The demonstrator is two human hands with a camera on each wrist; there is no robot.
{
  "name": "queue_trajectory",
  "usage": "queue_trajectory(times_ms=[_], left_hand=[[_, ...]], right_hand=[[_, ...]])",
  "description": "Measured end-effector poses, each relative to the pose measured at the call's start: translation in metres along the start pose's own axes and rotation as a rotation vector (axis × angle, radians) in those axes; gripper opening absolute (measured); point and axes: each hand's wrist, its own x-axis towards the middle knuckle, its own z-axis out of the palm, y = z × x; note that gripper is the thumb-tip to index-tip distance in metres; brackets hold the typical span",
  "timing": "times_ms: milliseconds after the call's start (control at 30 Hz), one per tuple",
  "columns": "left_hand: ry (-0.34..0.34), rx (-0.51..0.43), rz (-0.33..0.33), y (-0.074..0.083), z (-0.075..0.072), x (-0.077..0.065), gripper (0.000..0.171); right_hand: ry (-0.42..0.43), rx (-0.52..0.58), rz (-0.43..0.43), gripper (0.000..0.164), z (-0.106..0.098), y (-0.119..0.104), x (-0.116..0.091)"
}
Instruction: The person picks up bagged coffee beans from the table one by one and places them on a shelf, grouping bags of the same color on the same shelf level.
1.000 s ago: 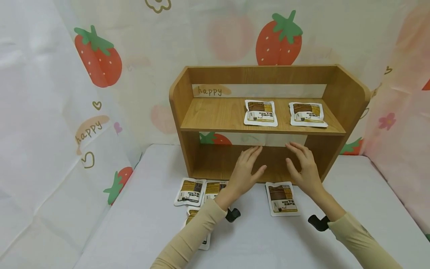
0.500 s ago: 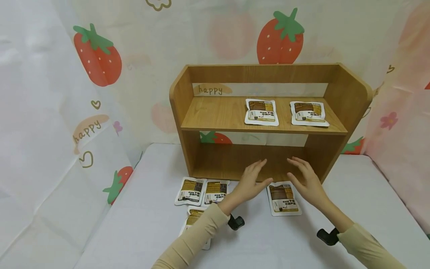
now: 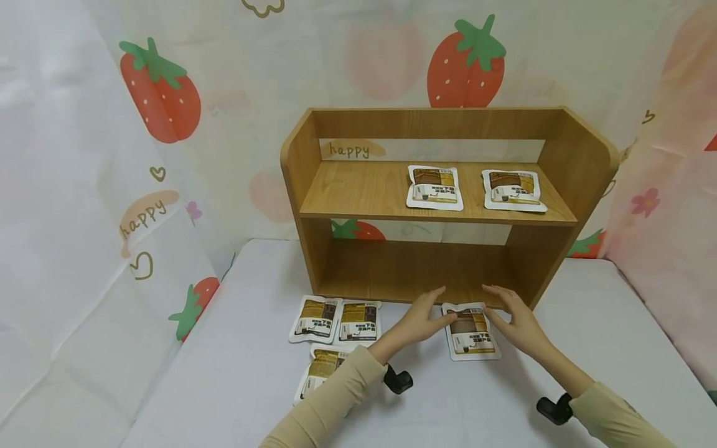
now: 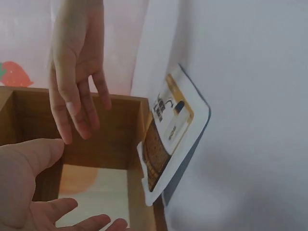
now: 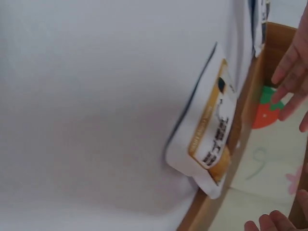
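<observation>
A white food pouch (image 3: pixel 472 339) with a brown and yellow print lies flat on the table in front of the shelf. My left hand (image 3: pixel 420 318) hovers off its left edge and my right hand (image 3: pixel 518 325) off its right, both with fingers extended and holding nothing. In the left wrist view the same pouch (image 4: pixel 175 130) shows beside my left hand (image 4: pixel 29 187), with my right hand (image 4: pixel 79 72) opposite. From the right wrist the pouch (image 5: pixel 211 125) appears apart from the fingertips of my right hand (image 5: pixel 276 224).
The two-tier wooden shelf (image 3: pixel 386 218) stands behind, with a middle pouch (image 3: pixel 435 188) and a right pouch (image 3: pixel 513 190) on its upper board. Left on the table lie more pouches: one at the corner (image 3: pixel 316 319), one beside it (image 3: pixel 359 322), and one nearer (image 3: pixel 320 368), partly under my left sleeve.
Both hands have come back from in front of the lower compartment and lowered to either side of the pouch on the table. The pouches have stayed where they were.
</observation>
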Motion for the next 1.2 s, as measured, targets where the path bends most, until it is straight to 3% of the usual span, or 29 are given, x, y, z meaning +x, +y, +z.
queue_trajectory(times_ms=[267, 500, 900, 1200], left_hand=[[0.000, -0.063, -0.016, -0.005, 0.013, 0.001, 0.051], [-0.006, -0.093, -0.104, -0.008, 0.024, 0.003, 0.050], [0.012, -0.024, -0.107, -0.013, 0.031, 0.005, 0.046], [0.014, -0.047, -0.107, -0.016, 0.036, 0.004, 0.046]], right_hand=[[-0.030, 0.022, 0.040, 0.046, 0.006, 0.012, -0.009], [-0.055, 0.026, 0.074, 0.046, 0.008, 0.016, -0.014], [-0.151, 0.013, 0.125, 0.049, 0.009, 0.022, -0.018], [-0.205, 0.025, 0.177, 0.044, 0.010, 0.023, -0.019]])
